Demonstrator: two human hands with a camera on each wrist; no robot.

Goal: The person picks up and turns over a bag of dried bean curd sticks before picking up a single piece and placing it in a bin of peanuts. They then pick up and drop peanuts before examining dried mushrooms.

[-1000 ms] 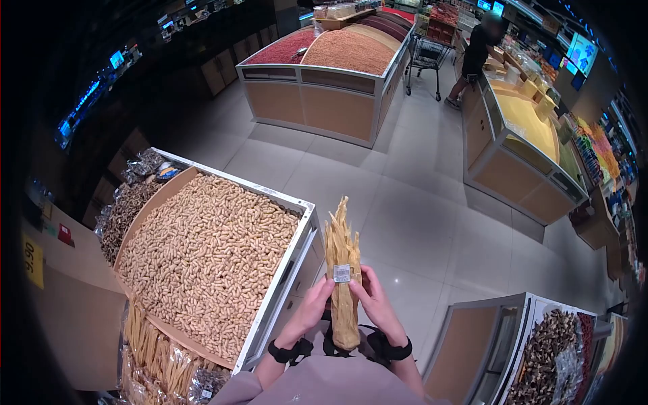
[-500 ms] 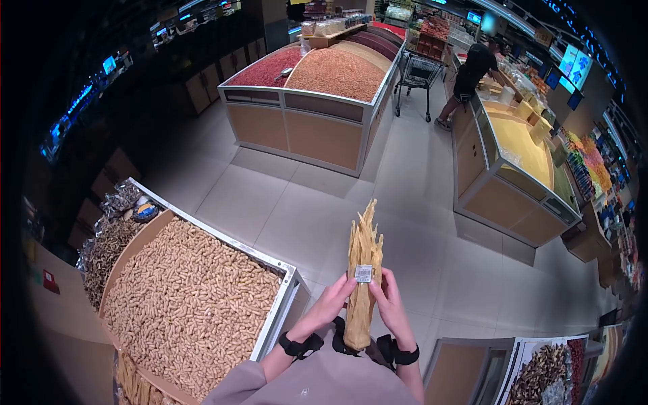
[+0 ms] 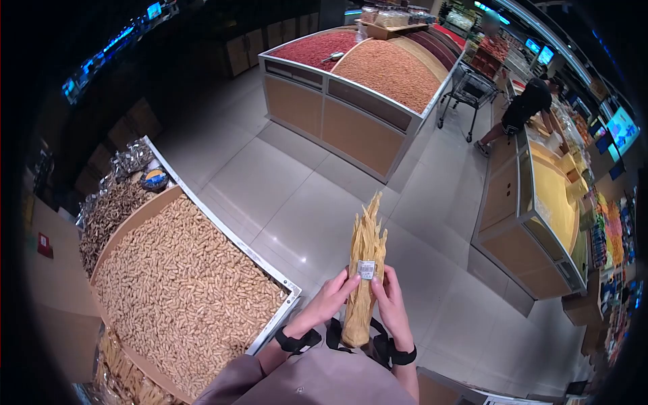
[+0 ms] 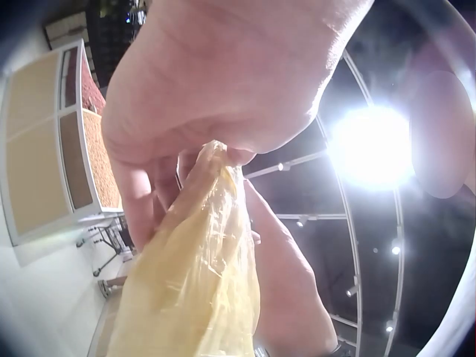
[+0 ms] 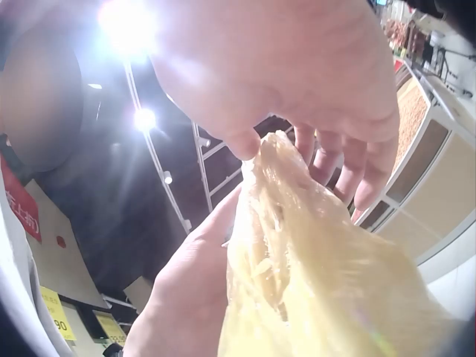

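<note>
Upright in front of the body is a pack of dried bean curd sticks (image 3: 360,317), yellowish, wrapped in clear plastic, with its ragged stick ends at the top. A white barcode label (image 3: 366,270) is stuck on its upper half. My left hand (image 3: 329,298) grips it from the left, thumb beside the label. From the other side my right hand (image 3: 393,307) holds it, thumb just under the label's right edge. Both wrist views show the shiny wrap of the pack (image 4: 193,282) close up, with fingers curled behind it.
A large bin of peanuts in shells (image 3: 182,297) stands at the left, dried goods beside it. Ahead are a counter of red and orange grains (image 3: 385,71), a shopping cart (image 3: 469,91) and a person (image 3: 523,111) leaning over the right-hand counter. Tiled floor (image 3: 290,196) lies between.
Over the last half second the view has turned, and the far counters have shifted right in it. Both hands keep holding the pack, which sits further right in view than a second ago.
</note>
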